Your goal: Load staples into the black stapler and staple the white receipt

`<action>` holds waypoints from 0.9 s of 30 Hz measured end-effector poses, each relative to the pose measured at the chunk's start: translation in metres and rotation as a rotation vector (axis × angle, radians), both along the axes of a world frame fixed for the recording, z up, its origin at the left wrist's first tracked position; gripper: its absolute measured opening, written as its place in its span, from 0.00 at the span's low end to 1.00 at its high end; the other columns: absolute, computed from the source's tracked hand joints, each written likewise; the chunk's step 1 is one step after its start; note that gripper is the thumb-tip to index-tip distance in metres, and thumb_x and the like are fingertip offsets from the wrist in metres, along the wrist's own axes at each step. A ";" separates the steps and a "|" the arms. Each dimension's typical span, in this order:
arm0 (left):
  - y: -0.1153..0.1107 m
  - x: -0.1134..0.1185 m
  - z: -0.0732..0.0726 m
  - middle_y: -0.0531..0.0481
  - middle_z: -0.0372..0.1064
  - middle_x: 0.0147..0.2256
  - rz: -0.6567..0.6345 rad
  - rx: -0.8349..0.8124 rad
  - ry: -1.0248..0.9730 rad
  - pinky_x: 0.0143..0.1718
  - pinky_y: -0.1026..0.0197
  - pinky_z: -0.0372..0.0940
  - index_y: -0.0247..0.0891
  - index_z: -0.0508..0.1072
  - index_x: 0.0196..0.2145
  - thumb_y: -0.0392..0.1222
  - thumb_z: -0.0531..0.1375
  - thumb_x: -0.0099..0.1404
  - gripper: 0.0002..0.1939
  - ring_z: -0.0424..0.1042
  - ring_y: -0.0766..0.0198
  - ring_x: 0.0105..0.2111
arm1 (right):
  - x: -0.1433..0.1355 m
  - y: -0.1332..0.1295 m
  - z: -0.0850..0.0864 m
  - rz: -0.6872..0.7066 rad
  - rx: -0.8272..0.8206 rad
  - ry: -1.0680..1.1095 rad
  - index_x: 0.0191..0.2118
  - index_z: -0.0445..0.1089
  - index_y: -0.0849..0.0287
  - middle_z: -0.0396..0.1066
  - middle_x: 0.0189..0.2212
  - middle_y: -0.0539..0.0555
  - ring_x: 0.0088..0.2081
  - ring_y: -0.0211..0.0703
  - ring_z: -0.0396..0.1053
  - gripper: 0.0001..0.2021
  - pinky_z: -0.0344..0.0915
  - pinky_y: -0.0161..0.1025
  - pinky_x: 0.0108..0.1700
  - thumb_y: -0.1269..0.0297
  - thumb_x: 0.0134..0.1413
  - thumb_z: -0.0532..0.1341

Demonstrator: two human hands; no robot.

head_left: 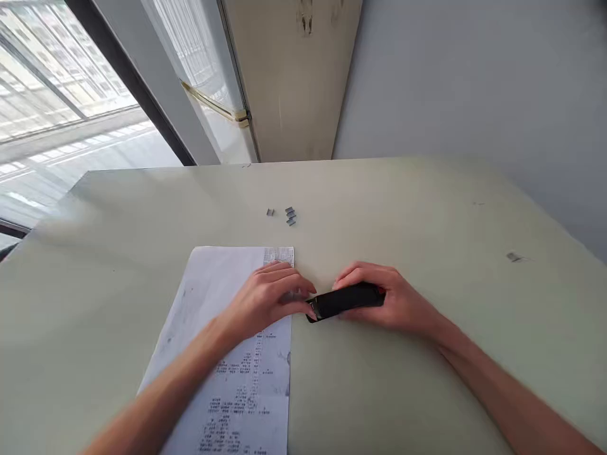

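- Right fingers (348, 275) first: they're clamped on the black stapler (353, 299), fingers along the far side and thumb along the near side. I'd guess I've got it at that end so the other end sits free for my other hand.
- Left fingers (303, 285) are at that other end, thumb against it and forefinger just beside. There's a bit of daylight between the tips, and honestly I can't tell if they're pinching anything. Looks like that hand is there to steady or work the end piece.
- So the stapler lies between my two hands, slightly tilted, just right of the paper's edge. Can't tell if it's touching the table (427, 379) or held a little above. Either way, having it close in front lets both hands reach it easily, imo.
- Printed paper (203, 278) is under my left hand and forearm, dense small print peeking out by the top right corner. My arm just seems to cross over it; doubt I'm pinning it on purpose.
- Past the paper: a little cluster of staple strips (290, 216) plus one lone strip (270, 212) to its left. Probably put there to be reachable without getting under my wrists.
- Way off right there's some small greyish scrap (513, 257), too small to make out. Looks like it just ended up there, no obvious reason.
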State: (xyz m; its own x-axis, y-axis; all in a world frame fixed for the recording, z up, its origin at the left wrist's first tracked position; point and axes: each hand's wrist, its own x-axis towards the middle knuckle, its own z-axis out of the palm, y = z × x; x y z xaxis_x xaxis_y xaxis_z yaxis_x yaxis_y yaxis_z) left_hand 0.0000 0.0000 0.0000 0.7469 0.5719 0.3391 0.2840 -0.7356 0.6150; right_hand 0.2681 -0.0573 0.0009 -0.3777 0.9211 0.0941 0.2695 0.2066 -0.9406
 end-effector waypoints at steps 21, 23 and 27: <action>0.044 -0.053 0.003 0.42 0.71 0.45 0.588 0.192 0.370 0.56 0.41 0.63 0.41 0.71 0.41 0.57 0.49 0.78 0.19 0.67 0.48 0.48 | -0.001 0.000 -0.003 -0.078 0.000 0.019 0.43 0.80 0.48 0.79 0.44 0.52 0.44 0.47 0.76 0.12 0.72 0.42 0.43 0.56 0.54 0.76; 0.046 -0.053 -0.003 0.43 0.69 0.42 0.632 0.167 0.375 0.56 0.43 0.62 0.42 0.67 0.37 0.56 0.47 0.78 0.20 0.66 0.49 0.46 | -0.001 0.000 -0.004 -0.088 -0.002 0.006 0.43 0.80 0.49 0.79 0.44 0.53 0.44 0.48 0.77 0.12 0.72 0.42 0.42 0.55 0.54 0.76; 0.046 -0.048 -0.004 0.49 0.70 0.35 0.667 0.011 0.311 0.57 0.45 0.60 0.43 0.61 0.33 0.58 0.50 0.76 0.19 0.68 0.53 0.40 | 0.000 0.000 -0.005 -0.095 0.015 -0.017 0.43 0.80 0.49 0.79 0.43 0.53 0.43 0.48 0.77 0.13 0.72 0.43 0.42 0.54 0.54 0.75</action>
